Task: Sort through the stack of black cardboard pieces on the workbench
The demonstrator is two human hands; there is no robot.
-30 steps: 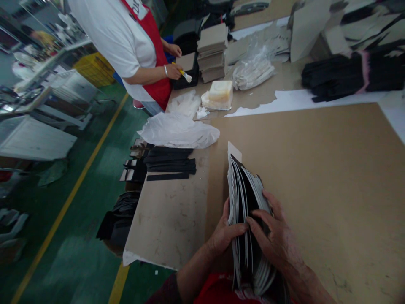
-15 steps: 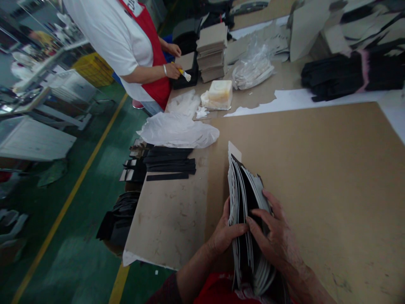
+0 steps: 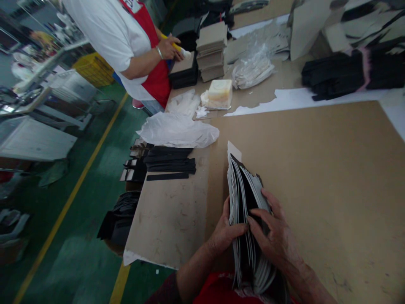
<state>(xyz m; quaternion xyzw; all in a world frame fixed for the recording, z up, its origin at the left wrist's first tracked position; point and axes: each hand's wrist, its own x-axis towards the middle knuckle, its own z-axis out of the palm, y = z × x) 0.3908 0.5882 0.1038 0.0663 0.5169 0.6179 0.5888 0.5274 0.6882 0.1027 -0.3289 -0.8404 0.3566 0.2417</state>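
Observation:
A thick stack of thin black-and-white sheets (image 3: 236,190) stands on edge in front of my body, its layers fanned apart at the top. My left hand (image 3: 223,232) grips the stack's left side, with the thumb laid over the edges. On the opposite side my right hand (image 3: 276,232) clasps it, thumb and index finger at the gap between layers near the middle. Both hands are closed on the same stack. The stack's lower end reaches down to my red apron (image 3: 211,291).
Black strips (image 3: 171,160) lie left on the table (image 3: 171,219), beside a crumpled plastic sheet (image 3: 180,131). A yellowish block (image 3: 220,93), stacked grey boards (image 3: 211,46) and a black bundle (image 3: 335,76) sit farther back. A co-worker (image 3: 110,38) holds a brush (image 3: 183,52) beyond.
My hands and the stack have hardly moved. The co-worker's hands have come together, with the brush raised and turned above a board-topped black pile.

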